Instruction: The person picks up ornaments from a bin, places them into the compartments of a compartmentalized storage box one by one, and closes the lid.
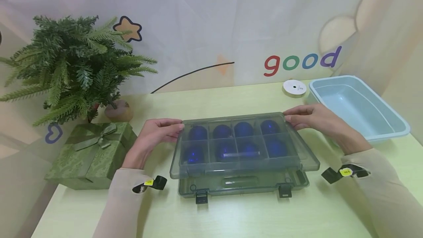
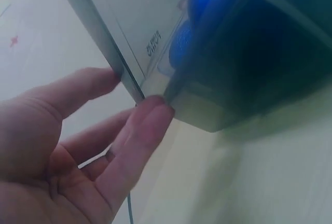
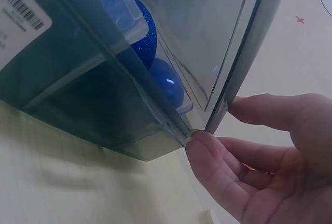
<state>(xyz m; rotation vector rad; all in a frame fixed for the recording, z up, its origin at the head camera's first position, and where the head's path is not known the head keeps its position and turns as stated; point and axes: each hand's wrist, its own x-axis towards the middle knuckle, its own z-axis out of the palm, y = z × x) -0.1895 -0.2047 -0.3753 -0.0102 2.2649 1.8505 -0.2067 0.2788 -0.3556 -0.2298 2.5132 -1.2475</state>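
A translucent grey-green compartment box (image 1: 242, 191) rests on the table, its hinged lid (image 1: 310, 162) raised at the near edge. Several blue Christmas balls (image 1: 243, 129), some glittery and some smooth, sit in its divided cells and show through the lid. At the far left corner, my left hand (image 1: 154, 135) pinches the box between thumb and fingers. My right hand (image 1: 318, 120) grips the far right corner the same way. Both wrist views show fingertips where lid and base meet. Two dark latches (image 1: 285, 190) hang undone along the near side.
To the left, a small artificial fir tree (image 1: 76, 65) stands behind a green gift box (image 1: 96, 153) with a bow. A pale blue plastic basin (image 1: 360, 135) sits at right, beside a white ribbon spool (image 1: 294, 87). A printed cloth (image 1: 198, 28) hangs behind the table.
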